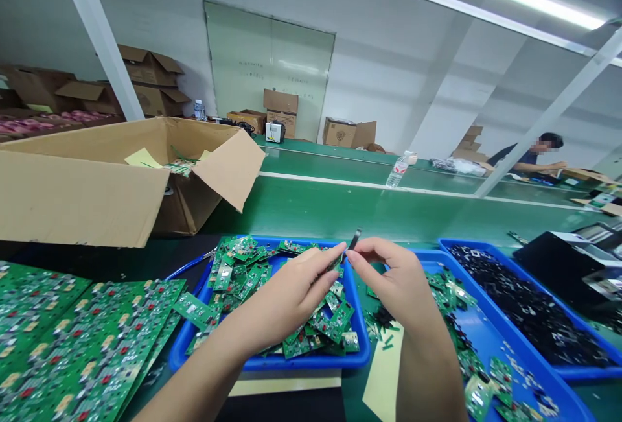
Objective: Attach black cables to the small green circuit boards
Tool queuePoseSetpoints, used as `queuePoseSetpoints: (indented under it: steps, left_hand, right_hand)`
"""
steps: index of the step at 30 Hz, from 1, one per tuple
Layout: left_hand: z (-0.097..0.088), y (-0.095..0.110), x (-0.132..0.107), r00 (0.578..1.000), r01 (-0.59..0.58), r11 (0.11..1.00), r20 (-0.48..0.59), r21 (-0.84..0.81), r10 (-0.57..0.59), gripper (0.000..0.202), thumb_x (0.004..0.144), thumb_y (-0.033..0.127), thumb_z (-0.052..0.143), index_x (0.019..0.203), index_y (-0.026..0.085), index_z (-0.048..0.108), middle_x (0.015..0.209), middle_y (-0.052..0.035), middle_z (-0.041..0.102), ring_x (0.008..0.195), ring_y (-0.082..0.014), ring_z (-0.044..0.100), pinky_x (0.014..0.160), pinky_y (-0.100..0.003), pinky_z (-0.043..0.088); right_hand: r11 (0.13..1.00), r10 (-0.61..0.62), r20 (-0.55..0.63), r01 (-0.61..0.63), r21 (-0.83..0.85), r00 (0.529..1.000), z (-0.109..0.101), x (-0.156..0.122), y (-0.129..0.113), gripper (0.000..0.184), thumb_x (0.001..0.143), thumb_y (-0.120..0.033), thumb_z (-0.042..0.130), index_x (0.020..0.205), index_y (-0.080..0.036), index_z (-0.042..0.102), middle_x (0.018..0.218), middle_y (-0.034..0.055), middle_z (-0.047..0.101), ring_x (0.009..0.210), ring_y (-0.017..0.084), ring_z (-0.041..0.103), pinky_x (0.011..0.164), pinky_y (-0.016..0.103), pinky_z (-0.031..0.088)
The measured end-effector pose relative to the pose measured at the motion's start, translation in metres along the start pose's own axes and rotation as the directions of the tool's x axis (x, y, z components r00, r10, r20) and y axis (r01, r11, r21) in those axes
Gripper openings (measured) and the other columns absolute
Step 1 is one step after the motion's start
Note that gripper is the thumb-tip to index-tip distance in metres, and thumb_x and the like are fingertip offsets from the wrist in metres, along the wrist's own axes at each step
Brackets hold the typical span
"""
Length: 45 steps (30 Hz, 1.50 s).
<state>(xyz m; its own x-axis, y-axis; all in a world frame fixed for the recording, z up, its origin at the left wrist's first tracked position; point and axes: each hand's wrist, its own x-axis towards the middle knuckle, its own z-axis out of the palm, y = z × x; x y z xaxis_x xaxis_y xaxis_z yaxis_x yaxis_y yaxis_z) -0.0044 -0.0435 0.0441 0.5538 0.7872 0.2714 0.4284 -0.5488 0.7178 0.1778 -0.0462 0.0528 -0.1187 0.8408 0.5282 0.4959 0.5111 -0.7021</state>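
Note:
My left hand [291, 289] is over a blue tray [359, 358] heaped with small green circuit boards [247, 279]. Its thumb and fingers are closed together; what lies between them is mostly hidden. Close against its fingertips, my right hand [396, 273] pinches a small dark strip [356, 238] between thumb and forefinger. The strip points up and away from me, with a lighter tip. I cannot tell whether it joins whatever is in the left hand.
Large uncut board panels [97, 344] lie stacked at left, near blue-handled pliers [192, 263] and an open carton [78, 195]. Rightward stand a second blue tray [505, 318] with boards, a tray of black parts [525, 305] and a black machine [558, 266]. A person [529, 156] works behind.

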Motion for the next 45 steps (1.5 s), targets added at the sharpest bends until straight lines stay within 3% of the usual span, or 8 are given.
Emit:
queuePoseSetpoints:
  steps: [10, 16, 20, 24, 28, 33, 39, 45]
  left_hand:
    - [0.0, -0.005, 0.007, 0.997, 0.016, 0.999, -0.077, -0.031, -0.018, 0.041, 0.093, 0.033, 0.05, 0.133, 0.025, 0.053, 0.1, -0.0064, 0.067, 0.088, -0.021, 0.061, 0.08, -0.036, 0.05]
    - [-0.001, -0.008, 0.007, 0.982, -0.09, 0.996, -0.167, 0.006, 0.089, 0.038, 0.091, 0.025, 0.055, 0.129, 0.025, 0.056, 0.096, -0.0051, 0.066, 0.084, -0.0183, 0.061, 0.076, -0.033, 0.051]
    - [-0.006, -0.01, 0.007, 0.876, -0.268, 0.955, -0.38, 0.126, 0.296, 0.035, 0.089, 0.015, 0.058, 0.123, 0.022, 0.058, 0.103, -0.0061, 0.062, 0.095, -0.0168, 0.06, 0.084, -0.031, 0.053]
    - [-0.009, -0.01, 0.005, 0.753, -0.38, 0.882, -0.459, 0.28, 0.471, 0.037, 0.087, 0.009, 0.059, 0.12, 0.025, 0.06, 0.111, -0.0062, 0.055, 0.109, -0.0181, 0.057, 0.094, -0.033, 0.052]
    - [-0.006, -0.011, 0.005, 0.717, -0.416, 0.848, -0.454, 0.329, 0.529, 0.04, 0.087, 0.006, 0.058, 0.12, 0.028, 0.059, 0.105, -0.0041, 0.054, 0.109, -0.019, 0.058, 0.098, -0.038, 0.052]
    - [-0.005, -0.012, 0.005, 0.711, -0.417, 0.851, -0.469, 0.319, 0.525, 0.039, 0.087, 0.009, 0.059, 0.12, 0.029, 0.06, 0.103, -0.004, 0.055, 0.106, -0.0186, 0.06, 0.095, -0.036, 0.053]
    - [-0.011, -0.009, 0.004, 0.758, -0.423, 0.875, -0.438, 0.233, 0.483, 0.039, 0.085, 0.016, 0.065, 0.122, 0.027, 0.06, 0.094, -0.0028, 0.058, 0.084, -0.0126, 0.06, 0.074, -0.023, 0.054]
    - [-0.013, -0.009, 0.004, 0.78, -0.433, 0.893, -0.448, 0.119, 0.438, 0.033, 0.085, 0.025, 0.067, 0.117, 0.026, 0.065, 0.091, -0.0035, 0.062, 0.082, -0.0132, 0.061, 0.074, -0.024, 0.054]
  right_hand:
    - [0.997, -0.069, 0.023, 0.069, 0.029, 0.997, -0.002, -0.002, -0.002, 0.015, 0.085, -0.023, 0.056, 0.071, -0.019, 0.062, 0.068, 0.0007, 0.065, 0.063, 0.013, 0.06, 0.06, 0.024, 0.049]
    - [0.986, -0.153, 0.066, 0.148, 0.075, 0.986, -0.01, -0.003, -0.002, 0.014, 0.084, -0.02, 0.057, 0.076, -0.02, 0.068, 0.071, 0.0028, 0.068, 0.065, 0.015, 0.062, 0.062, 0.027, 0.051]
    - [0.943, -0.175, 0.142, 0.125, 0.307, 0.974, -0.022, -0.006, 0.0, 0.016, 0.081, -0.014, 0.058, 0.085, -0.021, 0.072, 0.07, 0.0025, 0.07, 0.063, 0.013, 0.064, 0.058, 0.025, 0.052]
    - [0.883, 0.001, 0.085, -0.041, 0.468, 0.996, -0.018, -0.005, 0.002, 0.015, 0.085, -0.021, 0.057, 0.082, -0.019, 0.072, 0.064, 0.0023, 0.069, 0.058, 0.013, 0.064, 0.054, 0.023, 0.052]
    - [0.835, 0.055, 0.271, -0.193, 0.515, 0.961, -0.004, -0.003, -0.002, 0.021, 0.083, -0.036, 0.062, 0.075, -0.017, 0.068, 0.062, 0.0018, 0.065, 0.055, 0.013, 0.059, 0.053, 0.025, 0.049]
    - [0.813, 0.078, 0.325, -0.249, 0.527, 0.943, 0.001, -0.003, -0.006, 0.025, 0.082, -0.04, 0.063, 0.069, -0.018, 0.062, 0.062, 0.0007, 0.061, 0.056, 0.011, 0.054, 0.053, 0.024, 0.045]
    - [0.762, 0.05, 0.353, -0.263, 0.591, 0.934, 0.003, -0.001, -0.007, 0.027, 0.082, -0.04, 0.062, 0.067, -0.018, 0.058, 0.06, -0.0002, 0.059, 0.053, 0.011, 0.052, 0.051, 0.023, 0.044]
    - [0.761, 0.047, 0.336, -0.252, 0.598, 0.941, 0.006, -0.004, -0.01, 0.029, 0.082, -0.043, 0.061, 0.068, -0.018, 0.056, 0.058, -0.0011, 0.057, 0.051, 0.01, 0.049, 0.05, 0.023, 0.042]
